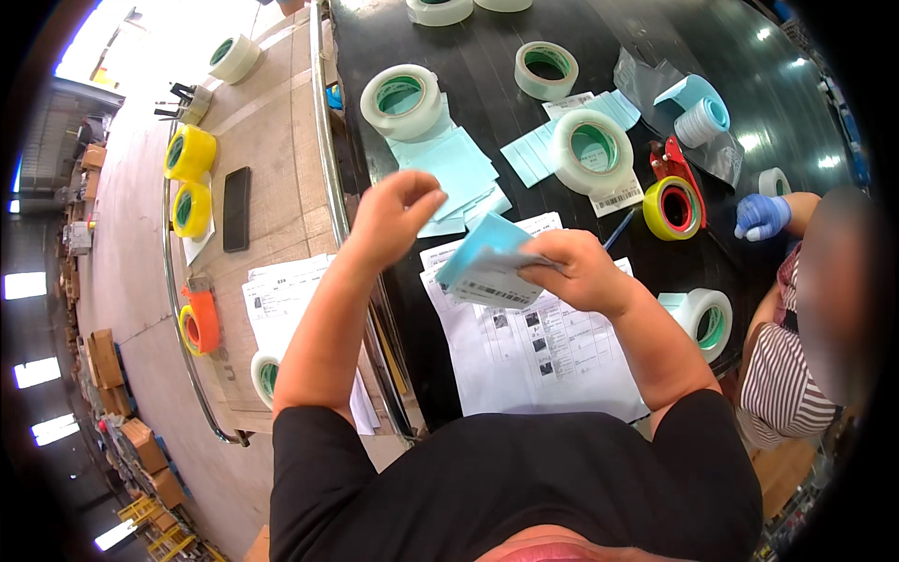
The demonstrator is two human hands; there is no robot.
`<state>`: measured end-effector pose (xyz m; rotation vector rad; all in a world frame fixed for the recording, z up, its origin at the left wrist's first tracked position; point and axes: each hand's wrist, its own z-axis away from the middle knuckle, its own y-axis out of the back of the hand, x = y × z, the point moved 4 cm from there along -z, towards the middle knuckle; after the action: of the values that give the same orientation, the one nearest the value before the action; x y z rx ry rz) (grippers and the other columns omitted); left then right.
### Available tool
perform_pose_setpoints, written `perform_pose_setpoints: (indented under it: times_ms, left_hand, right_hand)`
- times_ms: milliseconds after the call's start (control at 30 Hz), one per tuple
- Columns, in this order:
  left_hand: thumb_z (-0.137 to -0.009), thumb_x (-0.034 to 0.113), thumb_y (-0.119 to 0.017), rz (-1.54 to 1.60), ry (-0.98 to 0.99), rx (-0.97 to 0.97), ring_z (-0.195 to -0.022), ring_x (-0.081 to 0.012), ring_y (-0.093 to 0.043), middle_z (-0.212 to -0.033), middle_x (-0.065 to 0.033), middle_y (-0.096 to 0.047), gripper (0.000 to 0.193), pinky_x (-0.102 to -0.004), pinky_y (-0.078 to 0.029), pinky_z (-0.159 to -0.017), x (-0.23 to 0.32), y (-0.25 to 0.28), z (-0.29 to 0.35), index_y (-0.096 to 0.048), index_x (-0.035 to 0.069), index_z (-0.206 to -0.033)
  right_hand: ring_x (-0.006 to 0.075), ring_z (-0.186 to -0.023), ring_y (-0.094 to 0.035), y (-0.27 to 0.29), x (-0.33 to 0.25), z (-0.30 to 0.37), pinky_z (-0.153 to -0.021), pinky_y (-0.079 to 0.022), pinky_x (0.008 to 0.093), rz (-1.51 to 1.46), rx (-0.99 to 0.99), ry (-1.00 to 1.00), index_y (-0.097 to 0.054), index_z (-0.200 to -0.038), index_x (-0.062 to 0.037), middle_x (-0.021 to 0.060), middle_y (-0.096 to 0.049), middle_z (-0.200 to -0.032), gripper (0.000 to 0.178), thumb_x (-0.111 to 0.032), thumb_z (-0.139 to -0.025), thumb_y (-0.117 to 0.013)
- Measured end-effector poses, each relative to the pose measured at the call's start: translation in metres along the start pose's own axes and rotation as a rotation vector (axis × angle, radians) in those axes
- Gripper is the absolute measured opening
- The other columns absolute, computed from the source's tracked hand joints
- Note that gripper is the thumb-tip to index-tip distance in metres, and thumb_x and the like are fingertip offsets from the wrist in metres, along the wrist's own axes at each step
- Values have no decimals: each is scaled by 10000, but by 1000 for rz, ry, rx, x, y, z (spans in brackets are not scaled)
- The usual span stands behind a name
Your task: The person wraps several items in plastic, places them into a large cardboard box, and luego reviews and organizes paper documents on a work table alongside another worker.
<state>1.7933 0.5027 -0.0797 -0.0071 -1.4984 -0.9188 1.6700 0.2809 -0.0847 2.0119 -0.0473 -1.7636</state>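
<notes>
My right hand pinches a small stack of labels with white barcode-printed faces and light-blue backing, held above printed sheets. To its left, my left hand is raised with its fingers curled in toward the thumb, and nothing shows in it. Just beyond that hand, loose light-blue label sheets lie on the black table. A clear tape roll rests on their far end. Another clear tape roll sits on a strip of light-blue labels.
A red tape dispenser with a yellow roll and a blue pen lie to the right. At the right edge is another person's blue-gloved hand. A metal rail divides off a brown surface holding a phone and yellow tape rolls.
</notes>
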Motion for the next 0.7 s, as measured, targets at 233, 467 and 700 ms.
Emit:
perform_pose_setpoints:
  times_ms: [233,467,700]
  left_hand:
    - [-736,428,-798,-854,117,5,-1412,-364,-325,-1509,-164,-397,938,-406,-346,-1143,-20,-42,-39,-360,19,-1458]
    - [-816,315,-735,-623,6,26,-1214,-360,-538,-1299,-201,-582,575,-400,-439,-1024,-30,-32,-36,-567,11,-1274]
    - [-962,86,-550,-234,19,280,-936,-250,-693,-986,-141,-730,184,-320,-513,-871,-36,-5,-29,-675,-7,-1059]
  right_hand:
    - [346,-935,-666,-4,10,-23,-826,-516,401,299,-173,-150,-661,-1192,-97,154,-705,-982,392,-106,-802,-696]
    - [312,-900,-664,6,21,-41,-820,-514,380,255,-238,-281,-682,-1044,-62,142,-700,-943,260,-102,-788,-700]
    - [298,-1089,-605,6,28,-67,-916,-488,369,171,-190,-45,-688,-978,-17,129,-645,-1184,240,-42,-741,-719]
